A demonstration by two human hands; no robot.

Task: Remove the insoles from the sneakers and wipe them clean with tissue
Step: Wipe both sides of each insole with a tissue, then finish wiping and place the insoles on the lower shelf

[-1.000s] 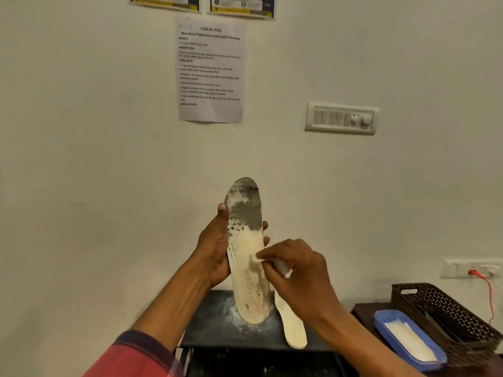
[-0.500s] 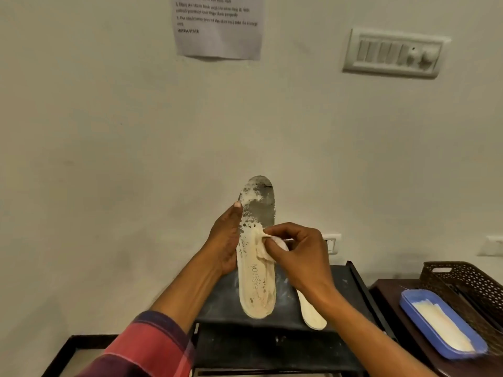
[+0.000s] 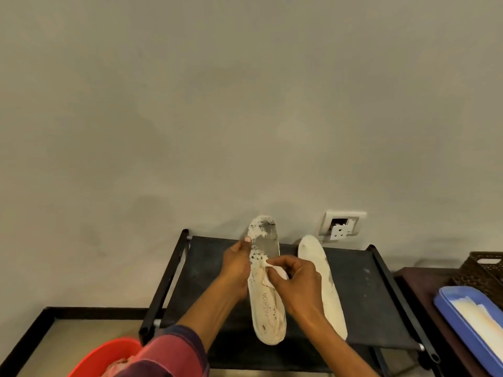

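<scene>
Lowering since earlier, the insole (image 3: 268, 278) is standing lengthwise away from the person, left hand (image 3: 236, 268) clamping its edge, right hand (image 3: 295, 281) pinching tissue (image 3: 273, 274) mid-length.

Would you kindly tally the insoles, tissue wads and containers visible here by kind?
Worn cream foam insoles: 2, held, lying
Crumpled white tissue wad: 1
Containers: 3, blue plastic tray, dark woven basket, red plastic tub
Total: 6

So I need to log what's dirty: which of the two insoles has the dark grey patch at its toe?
The insole held in the left hand; the other insole, lying on the rack, is pale.
</scene>
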